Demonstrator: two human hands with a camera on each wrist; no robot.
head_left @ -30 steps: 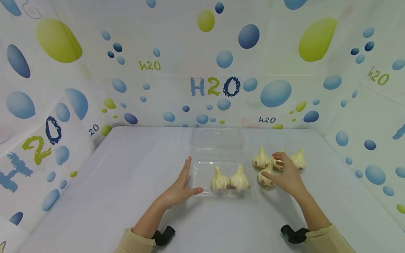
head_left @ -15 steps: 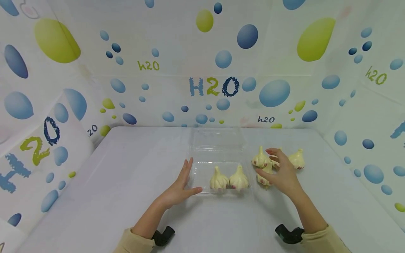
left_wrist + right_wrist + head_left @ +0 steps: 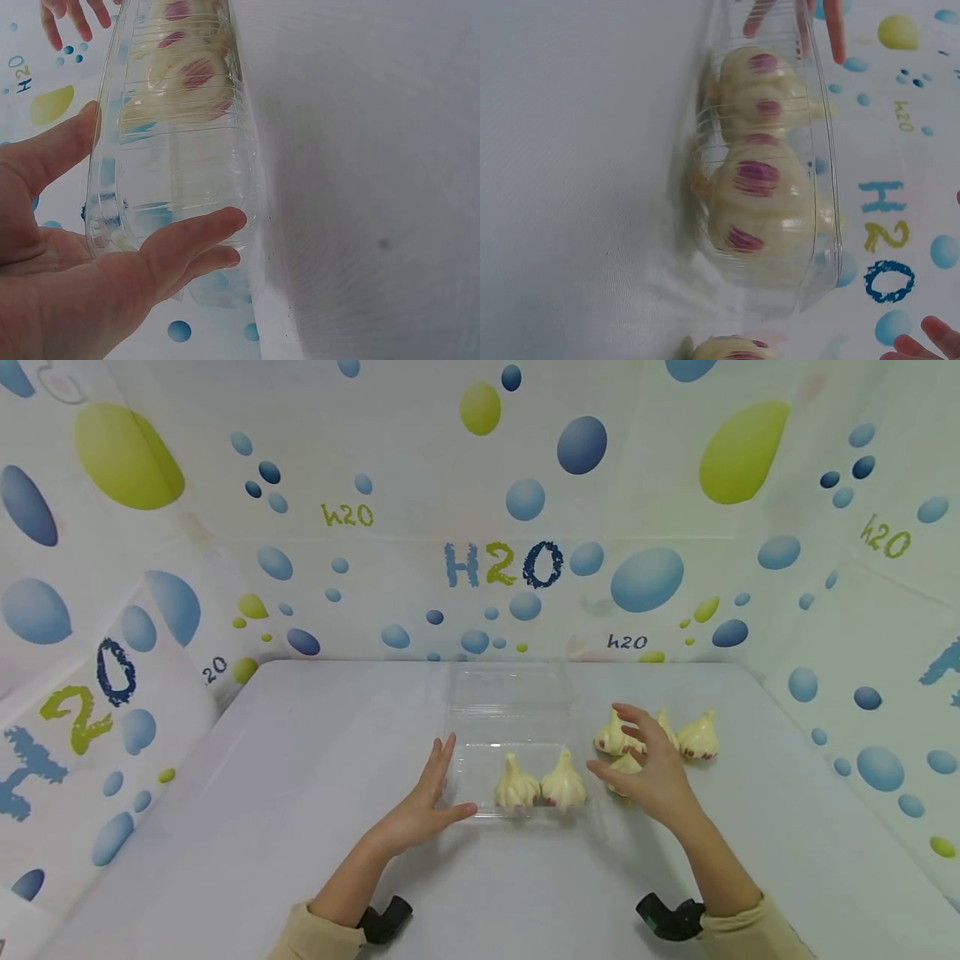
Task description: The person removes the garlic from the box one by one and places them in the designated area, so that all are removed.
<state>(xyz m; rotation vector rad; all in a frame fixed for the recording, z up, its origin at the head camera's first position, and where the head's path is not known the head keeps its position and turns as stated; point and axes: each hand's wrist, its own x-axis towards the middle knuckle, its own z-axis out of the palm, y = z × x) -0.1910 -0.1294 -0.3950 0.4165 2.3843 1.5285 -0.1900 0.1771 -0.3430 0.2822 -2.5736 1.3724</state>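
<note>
A clear plastic clamshell container (image 3: 476, 802) lies with its lid folded back. Two garlic bulbs, the left one (image 3: 517, 785) and the right one (image 3: 564, 783), stand side by side in its right part. My left hand (image 3: 420, 814) rests against the container's left end, fingers and thumb spread straight; in the left wrist view the fingers (image 3: 199, 236) lie along the clear wall. To the right of the container my right hand (image 3: 660, 777) hovers over loose garlic bulbs, thumb and fingers apart and nothing held. It partly hides a near garlic bulb (image 3: 621, 766).
Several garlic bulbs stand right of the container, the farthest right one (image 3: 699, 737) apart from the hand. The container's lid (image 3: 510, 689) lies towards the back of the white table (image 3: 337, 727). A patterned sheet (image 3: 405, 585) hangs behind and at both sides.
My right hand has moved left over the loose garlic bulbs, covering more of the nearest one. My left hand stays at the container's end. The head view has shifted slightly.
</note>
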